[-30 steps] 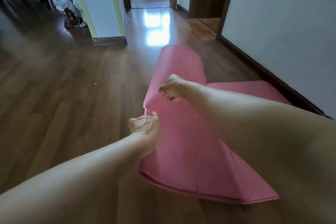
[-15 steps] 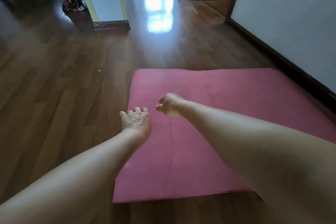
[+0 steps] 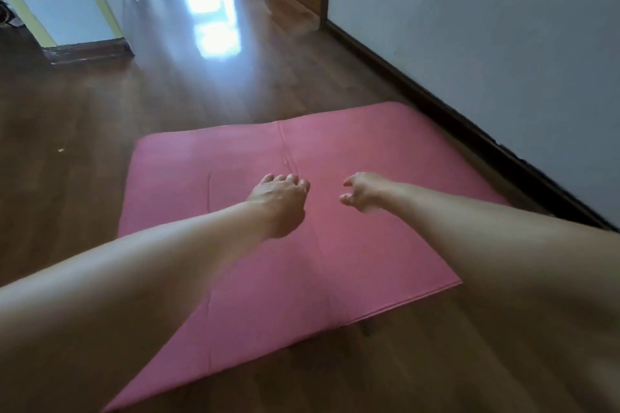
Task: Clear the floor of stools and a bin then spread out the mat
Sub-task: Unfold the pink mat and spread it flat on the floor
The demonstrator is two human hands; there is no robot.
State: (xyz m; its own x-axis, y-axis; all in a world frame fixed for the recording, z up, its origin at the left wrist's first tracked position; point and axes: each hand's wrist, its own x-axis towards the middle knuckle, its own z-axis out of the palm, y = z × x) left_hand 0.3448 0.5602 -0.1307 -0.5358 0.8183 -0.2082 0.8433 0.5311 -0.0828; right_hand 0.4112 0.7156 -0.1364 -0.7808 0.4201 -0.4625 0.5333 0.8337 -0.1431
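Observation:
A pink mat [image 3: 352, 151] lies flat on the dark wooden floor, its right edge close to the wall. Fold creases run across it. Both my arms stretch out above the mat. My left hand [image 3: 280, 201] hovers over its middle with the fingers loosely curled and nothing in them. My right hand [image 3: 364, 191] is a little to the right, fingers apart and empty. Neither hand touches the mat as far as I can tell. No stool or bin is in view.
A white wall with a dark skirting board [image 3: 469, 124] runs along the right. A pillar with yellow edges [image 3: 67, 10] stands at the far left. A hallway with a bright floor reflection [image 3: 214, 20] leads away ahead.
One second ago both hands held the mat lifted and folded. It has since dropped flat on the floor and both hands have let go. The view has swung, so the mat sits angled.

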